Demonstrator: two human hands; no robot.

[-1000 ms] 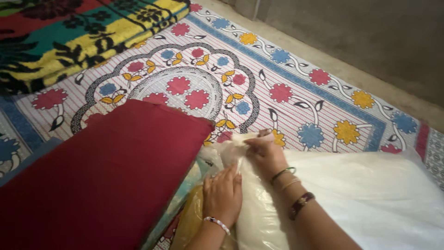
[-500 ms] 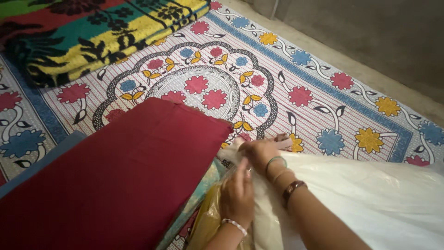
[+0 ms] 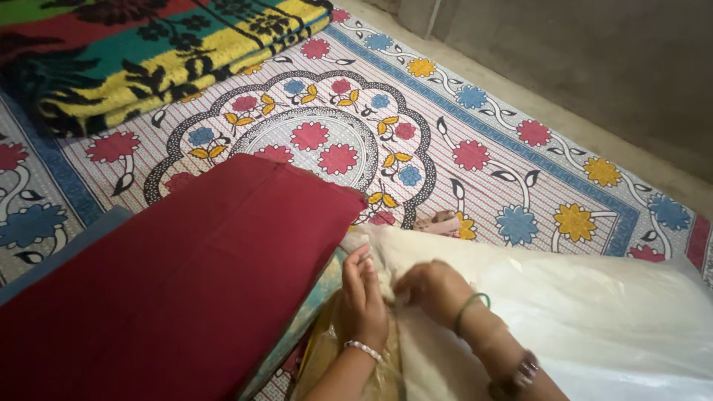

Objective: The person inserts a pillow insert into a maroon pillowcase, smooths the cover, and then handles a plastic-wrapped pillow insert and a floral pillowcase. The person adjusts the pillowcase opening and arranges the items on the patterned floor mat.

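Two hands, the left hand [image 3: 364, 301] and right hand [image 3: 429, 288], one white plastic bag [image 3: 594, 312], one red cloth [image 3: 171, 282], one flowered sheet [image 3: 445, 141], one folded blanket [image 3: 141, 52].
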